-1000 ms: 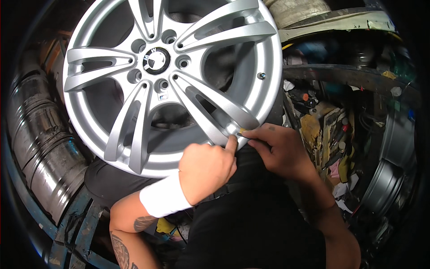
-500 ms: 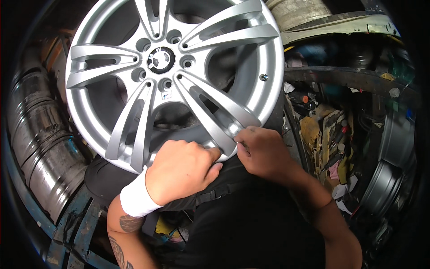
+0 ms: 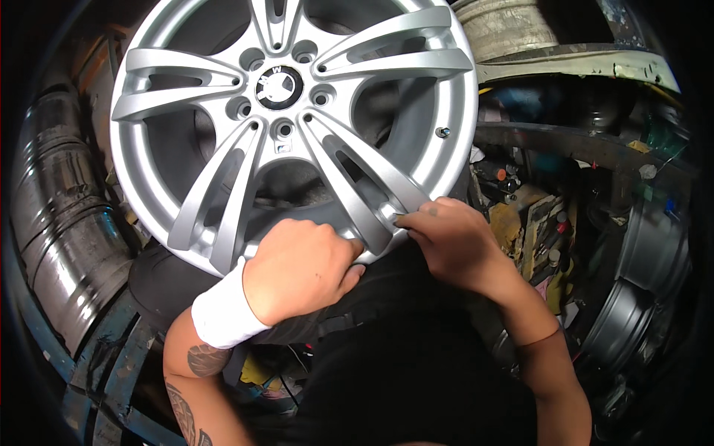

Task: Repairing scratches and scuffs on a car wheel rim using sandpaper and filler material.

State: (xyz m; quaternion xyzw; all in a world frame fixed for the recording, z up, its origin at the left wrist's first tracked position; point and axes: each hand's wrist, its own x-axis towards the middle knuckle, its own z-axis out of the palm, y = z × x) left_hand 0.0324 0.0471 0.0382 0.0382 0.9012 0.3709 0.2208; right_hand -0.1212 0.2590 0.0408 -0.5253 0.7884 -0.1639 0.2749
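Observation:
A large silver alloy wheel [image 3: 339,159] with paired spokes, a black-and-white centre cap [image 3: 279,88] and a small valve [image 3: 443,132] lies tilted over my dark-clad legs. My left hand [image 3: 297,271], with a white wristband [image 3: 227,311], is curled on the rim's near edge, its index finger at the foot of a lower spoke. My right hand [image 3: 454,245] is just right of it, thumb and index pinched at the spoke's outer end beside the rim. Something small and dark shows at those fingertips, too hidden to name.
Stacked shiny metal cylinders [image 3: 63,245] and blue metal framing [image 3: 126,357] are at left. At right are a cluttered box of tools [image 3: 535,238], more silver wheels [image 3: 617,323] and a dark metal bar [image 3: 580,141]. A dull metal rim [image 3: 502,30] sits behind at upper right.
My left hand has moved left, away from the right fingertips, onto the rim edge. My right hand stays near the spoke end, the yellow bit seen earlier now hidden. The wheel appears slightly higher.

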